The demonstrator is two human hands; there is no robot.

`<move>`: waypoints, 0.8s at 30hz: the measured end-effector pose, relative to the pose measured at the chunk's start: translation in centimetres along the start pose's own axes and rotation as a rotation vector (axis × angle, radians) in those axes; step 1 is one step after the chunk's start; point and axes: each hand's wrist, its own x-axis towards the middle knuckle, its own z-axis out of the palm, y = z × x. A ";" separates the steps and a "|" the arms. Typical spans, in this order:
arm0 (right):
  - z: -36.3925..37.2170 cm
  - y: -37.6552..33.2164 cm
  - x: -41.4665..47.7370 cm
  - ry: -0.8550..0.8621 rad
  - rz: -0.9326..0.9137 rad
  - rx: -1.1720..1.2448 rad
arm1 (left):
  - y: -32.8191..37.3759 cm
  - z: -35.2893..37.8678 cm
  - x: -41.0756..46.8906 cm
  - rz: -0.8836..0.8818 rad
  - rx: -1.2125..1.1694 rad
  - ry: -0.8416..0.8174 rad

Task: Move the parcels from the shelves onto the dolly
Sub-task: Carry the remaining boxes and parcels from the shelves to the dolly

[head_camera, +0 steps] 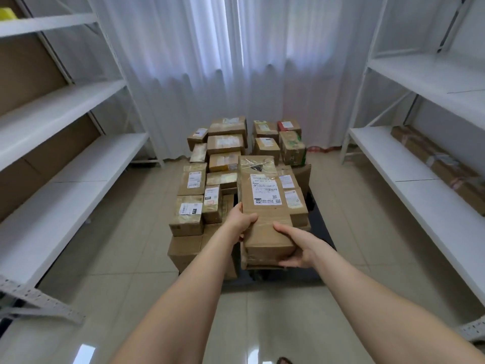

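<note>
I hold a long brown cardboard parcel [263, 203] with a white shipping label over the stack in the middle of the floor. My left hand [242, 222] grips its near left edge. My right hand [295, 249] holds its near right corner from below. Under and around it lie several taped cardboard parcels [225, 144] piled on a dark dolly [321, 224], of which only the right edge shows. More brown parcels [441, 166] lie on the low shelf of the right rack.
White metal shelving stands on both sides: the left rack [63, 109] and the right rack [420, 74]. A white curtain [236, 61] hangs behind the dolly. Tiled floor [118, 245] runs between the racks. A yellow object [8, 13] sits on the top left shelf.
</note>
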 end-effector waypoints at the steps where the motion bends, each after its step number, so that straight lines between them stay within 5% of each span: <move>1: 0.4 -0.6 1.0 0.001 0.015 -0.046 | 0.0 -0.5 1.0 -0.010 0.011 0.002; 13: 6.4 -9.7 13.3 -0.045 0.091 -0.341 | 2.4 -5.9 14.1 -0.086 0.069 0.031; 24: 12.0 -8.3 23.3 -0.004 0.110 -0.295 | -2.4 -9.5 23.9 -0.216 0.039 -0.002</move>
